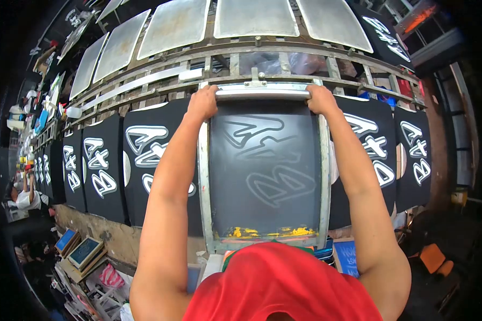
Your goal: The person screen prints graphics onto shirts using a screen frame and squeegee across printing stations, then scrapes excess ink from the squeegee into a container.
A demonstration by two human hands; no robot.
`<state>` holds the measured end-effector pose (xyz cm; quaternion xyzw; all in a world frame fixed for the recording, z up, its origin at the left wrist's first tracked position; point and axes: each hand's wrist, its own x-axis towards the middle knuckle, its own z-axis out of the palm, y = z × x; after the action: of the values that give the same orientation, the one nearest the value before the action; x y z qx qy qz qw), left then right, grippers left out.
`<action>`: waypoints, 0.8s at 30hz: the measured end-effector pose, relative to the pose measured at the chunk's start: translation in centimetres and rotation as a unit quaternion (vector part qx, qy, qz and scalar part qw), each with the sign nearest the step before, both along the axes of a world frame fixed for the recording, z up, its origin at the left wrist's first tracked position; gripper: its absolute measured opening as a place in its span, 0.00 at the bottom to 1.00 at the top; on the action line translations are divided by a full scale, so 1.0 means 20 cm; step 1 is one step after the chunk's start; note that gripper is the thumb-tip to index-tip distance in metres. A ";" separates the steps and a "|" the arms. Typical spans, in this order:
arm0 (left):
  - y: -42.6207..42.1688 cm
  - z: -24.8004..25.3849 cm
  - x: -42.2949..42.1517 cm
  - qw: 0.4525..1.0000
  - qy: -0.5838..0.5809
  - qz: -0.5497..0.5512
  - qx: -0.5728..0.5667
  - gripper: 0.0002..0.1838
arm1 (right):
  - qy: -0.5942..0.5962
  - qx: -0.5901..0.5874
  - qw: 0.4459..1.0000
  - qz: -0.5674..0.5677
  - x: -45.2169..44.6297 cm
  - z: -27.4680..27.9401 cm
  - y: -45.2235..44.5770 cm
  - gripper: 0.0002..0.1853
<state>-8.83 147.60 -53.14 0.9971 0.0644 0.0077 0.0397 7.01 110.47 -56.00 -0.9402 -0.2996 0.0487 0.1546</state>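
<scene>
My left hand [202, 102] and my right hand [322, 100] are closed around the two ends of a wide silver squeegee [262, 94]. It lies across the far end of a silk-screen frame [204, 176]. The dark mesh [235, 214] carries a faint lettering stencil, and yellow ink [300, 231] is smeared along its near edge. Beneath the frame, whatever the screen rests on is mostly hidden. Black shirts with white lettering lie on both sides, one black shirt [97, 176] to the left and another [414, 155] to the right.
Metal rails [353, 60] run behind the screen, with several bare grey platens [257, 18] beyond. Another person [28, 199] is at the far left. Small framed screens [85, 252] are stacked at lower left. An orange object [432, 258] lies at lower right.
</scene>
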 end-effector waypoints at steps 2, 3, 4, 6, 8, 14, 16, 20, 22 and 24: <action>0.03 -0.01 0.03 1.000 0.023 0.011 0.013 0.19 | 0.029 -0.007 1.000 -0.007 0.03 0.02 0.01 0.16; 0.03 0.00 0.04 1.000 0.014 0.005 0.008 0.18 | 0.030 -0.016 0.999 0.004 0.05 0.01 0.02 0.16; 0.03 -0.01 0.05 1.000 0.013 0.004 0.009 0.18 | 0.034 -0.024 0.999 0.015 0.07 0.00 0.02 0.17; 0.03 -0.01 0.05 0.999 0.032 0.014 0.018 0.20 | 0.042 -0.032 0.998 0.017 0.11 -0.01 0.02 0.17; 0.02 0.01 0.04 1.000 0.019 0.009 0.021 0.20 | 0.047 -0.035 0.998 0.017 0.12 -0.02 0.03 0.19; 0.02 0.02 0.02 1.000 -0.016 -0.013 0.000 0.23 | 0.043 -0.060 0.996 0.040 0.13 -0.01 0.04 0.21; 0.02 0.04 0.02 1.000 -0.001 -0.020 -0.004 0.23 | 0.041 -0.057 0.997 0.038 0.12 0.00 0.04 0.22; 0.03 0.05 0.05 0.999 0.046 -0.014 0.001 0.25 | 0.044 -0.056 0.997 0.037 0.11 0.04 0.04 0.23; 0.04 0.07 0.06 0.999 0.049 -0.017 0.000 0.24 | 0.055 -0.071 0.995 0.043 0.14 0.04 0.05 0.23; 0.04 0.08 0.09 0.998 0.051 -0.020 0.000 0.23 | 0.064 -0.084 0.993 0.048 0.15 0.06 0.06 0.23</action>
<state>-6.98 148.37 -51.45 0.9973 0.0464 -0.0439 0.0365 9.99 111.74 -54.78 -0.9291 -0.3292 0.1416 0.0918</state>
